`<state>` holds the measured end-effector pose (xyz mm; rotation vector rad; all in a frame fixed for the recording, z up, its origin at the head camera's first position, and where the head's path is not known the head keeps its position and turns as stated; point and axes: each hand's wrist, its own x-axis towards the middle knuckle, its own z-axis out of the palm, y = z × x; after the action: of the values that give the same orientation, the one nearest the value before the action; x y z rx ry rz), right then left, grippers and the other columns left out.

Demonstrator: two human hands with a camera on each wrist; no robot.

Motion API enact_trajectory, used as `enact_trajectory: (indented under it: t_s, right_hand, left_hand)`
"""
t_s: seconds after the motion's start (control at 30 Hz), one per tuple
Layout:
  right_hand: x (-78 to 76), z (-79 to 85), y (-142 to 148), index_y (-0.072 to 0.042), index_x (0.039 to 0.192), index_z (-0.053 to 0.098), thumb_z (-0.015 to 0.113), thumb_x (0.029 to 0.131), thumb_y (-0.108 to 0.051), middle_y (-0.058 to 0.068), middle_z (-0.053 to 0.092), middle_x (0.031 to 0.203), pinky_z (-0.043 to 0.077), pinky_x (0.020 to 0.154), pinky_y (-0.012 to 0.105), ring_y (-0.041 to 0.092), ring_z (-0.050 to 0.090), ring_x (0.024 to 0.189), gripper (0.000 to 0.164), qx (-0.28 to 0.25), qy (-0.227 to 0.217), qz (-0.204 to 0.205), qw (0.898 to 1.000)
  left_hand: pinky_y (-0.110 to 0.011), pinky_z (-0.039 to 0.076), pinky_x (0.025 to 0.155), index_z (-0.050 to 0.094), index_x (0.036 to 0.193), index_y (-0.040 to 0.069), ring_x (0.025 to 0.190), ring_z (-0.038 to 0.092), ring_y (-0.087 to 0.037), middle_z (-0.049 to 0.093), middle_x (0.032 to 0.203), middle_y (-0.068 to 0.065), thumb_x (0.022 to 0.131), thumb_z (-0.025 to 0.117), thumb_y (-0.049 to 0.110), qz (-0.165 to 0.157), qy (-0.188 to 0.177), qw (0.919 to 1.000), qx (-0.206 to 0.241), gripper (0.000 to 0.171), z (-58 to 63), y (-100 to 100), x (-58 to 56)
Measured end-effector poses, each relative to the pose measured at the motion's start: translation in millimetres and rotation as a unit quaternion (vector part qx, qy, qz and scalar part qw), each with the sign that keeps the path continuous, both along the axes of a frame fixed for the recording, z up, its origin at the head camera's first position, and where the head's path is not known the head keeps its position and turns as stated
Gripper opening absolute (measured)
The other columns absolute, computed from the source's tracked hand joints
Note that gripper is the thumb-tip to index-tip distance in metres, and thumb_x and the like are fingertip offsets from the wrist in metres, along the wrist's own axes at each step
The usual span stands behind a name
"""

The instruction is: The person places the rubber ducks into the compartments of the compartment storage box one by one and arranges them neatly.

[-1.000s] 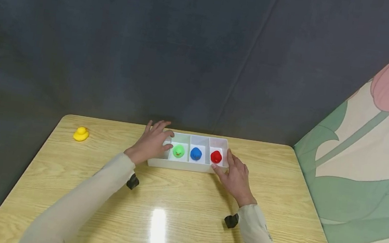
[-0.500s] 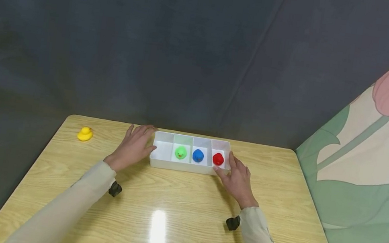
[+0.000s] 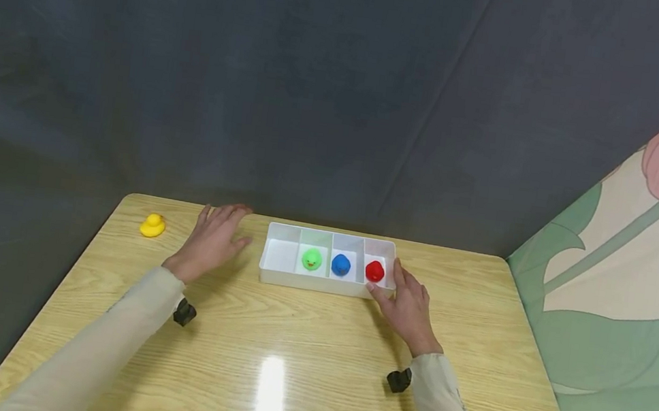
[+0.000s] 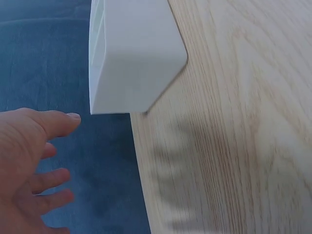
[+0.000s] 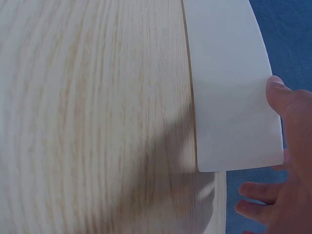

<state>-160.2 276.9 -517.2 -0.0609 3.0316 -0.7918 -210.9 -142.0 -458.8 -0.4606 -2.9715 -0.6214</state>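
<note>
A white four-compartment tray [image 3: 320, 285] stands near the far edge of the wooden table. Three small rubber ducks sit in it: a green duck [image 3: 312, 259], a blue duck [image 3: 340, 265] and a red duck [image 3: 375, 271], each in its own compartment; the leftmost compartment holds nothing. My right hand [image 3: 409, 311] holds the tray's right end, thumb on the front rim [image 5: 274, 109] and fingers along the end wall. Left of the tray, my left hand [image 3: 208, 245] hovers with fingers spread, holding nothing. In the left wrist view its thumb [image 4: 61, 123] is apart from the tray's corner.
A yellow rubber duck [image 3: 153, 226] sits at the table's far left corner. Behind the table hangs a dark curtain [image 3: 318, 94]; a flower-patterned cloth [image 3: 629, 324] hangs on the right. Each wrist carries a small black camera [image 3: 185, 312].
My left hand has moved left, from over the tray's leftmost compartment to beside the tray. My right hand stays at the right end. The whole head view has shifted slightly.
</note>
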Motion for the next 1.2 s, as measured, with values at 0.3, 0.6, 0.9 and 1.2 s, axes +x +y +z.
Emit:
enact_trajectory:
  t_s: [0.3, 0.6, 0.9, 1.2]
  right_hand:
    - [0.4, 0.4, -0.3, -0.005, 0.17, 0.018, 0.068, 0.1, -0.054, 0.028, 0.037, 0.169, 0.015, 0.132, 0.069, 0.049, 0.035, 0.156, 0.099, -0.005, 0.002, 0.001, 1.0]
    - [0.8, 1.1, -0.1, -0.007, 0.171, 0.016, 0.068, 0.101, -0.055, 0.027, 0.036, 0.17, 0.014, 0.133, 0.068, 0.049, 0.034, 0.157, 0.099, -0.004, -0.004, -0.003, 1.0]
    - [-0.5, -1.8, -0.4, -0.009, 0.171, 0.015, 0.067, 0.101, -0.056, 0.027, 0.036, 0.171, 0.014, 0.134, 0.067, 0.049, 0.034, 0.157, 0.1, -0.003, -0.009, -0.004, 1.0]
    - [-1.5, -1.8, 0.4, -0.008, 0.171, 0.015, 0.068, 0.1, -0.055, 0.027, 0.037, 0.17, 0.014, 0.133, 0.068, 0.049, 0.035, 0.157, 0.1, -0.006, -0.002, -0.002, 1.0]
  left_hand:
    - [-0.077, 0.01, 0.129, 0.047, 0.155, 0.006, 0.153, 0.039, -0.047, 0.047, 0.162, -0.023, 0.102, 0.072, 0.027, 0.029, -0.023, 0.9993, 0.002, 0.062, 0.7, -19.9, -2.5]
    - [-0.082, 0.01, 0.125, 0.044, 0.156, 0.002, 0.152, 0.035, -0.053, 0.044, 0.16, -0.03, 0.105, 0.069, 0.026, 0.055, -0.047, 0.9973, 0.01, 0.062, -1.2, -55.7, -4.6]
    - [-0.084, 0.006, 0.122, 0.04, 0.157, -0.002, 0.146, 0.034, -0.061, 0.043, 0.157, -0.035, 0.107, 0.064, 0.027, 0.109, -0.072, 0.9912, 0.021, 0.062, -5.2, -101.7, -4.6]
    - [-0.086, 0.009, 0.121, 0.039, 0.157, -0.005, 0.144, 0.033, -0.064, 0.042, 0.155, -0.039, 0.106, 0.063, 0.028, 0.155, -0.092, 0.9836, 0.012, 0.065, -22.0, -134.0, -3.7]
